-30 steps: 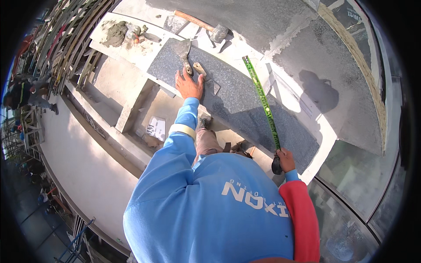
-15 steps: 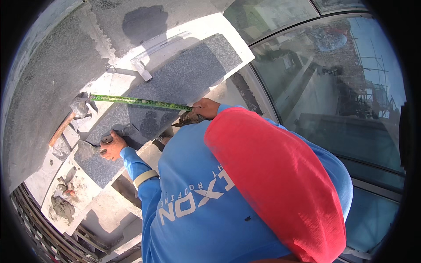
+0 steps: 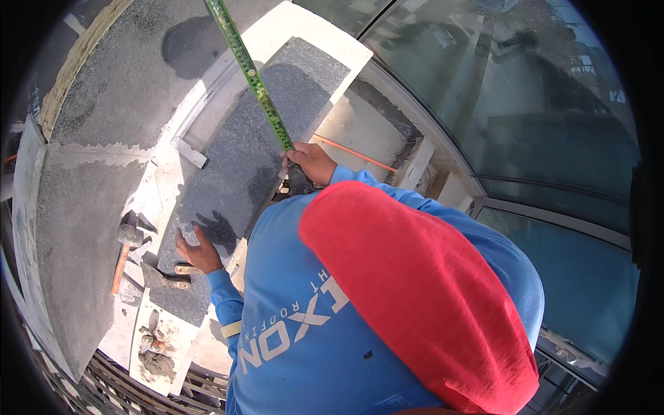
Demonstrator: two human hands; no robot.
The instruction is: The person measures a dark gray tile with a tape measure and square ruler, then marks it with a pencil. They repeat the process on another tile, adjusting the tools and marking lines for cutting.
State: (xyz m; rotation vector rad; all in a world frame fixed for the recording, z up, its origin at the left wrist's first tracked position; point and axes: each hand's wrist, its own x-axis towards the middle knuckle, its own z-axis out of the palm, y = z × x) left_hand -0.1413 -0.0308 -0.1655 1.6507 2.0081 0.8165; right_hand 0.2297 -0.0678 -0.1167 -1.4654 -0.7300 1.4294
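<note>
My right hand [image 3: 312, 164] is closed around the lower end of a green tape measure [image 3: 259, 83], whose patterned blade slants up and away over the dark grey stone slab [image 3: 238, 162]. A dark object under that hand is partly hidden. Lower left, my left hand [image 3: 199, 252] is open above the slab, fingers spread, and throws a shadow on it. Just beneath it lies a trowel [image 3: 155, 278] with a broad metal blade; a pale handle is beside it, partly covered by the hand.
Left of the slab lies a wooden-handled hammer [image 3: 120, 268]. A metal square [image 3: 191, 152] rests along the slab's far side. Mortar [image 3: 158, 364] sits on a pale board at lower left. Glass panels [image 3: 553, 152] stand to the right, and an orange rod [image 3: 356, 153] lies near them.
The tape measure has swung from pointing left across the slab to pointing up and away. My left hand has let go of the trowel and opened. The whole view has turned.
</note>
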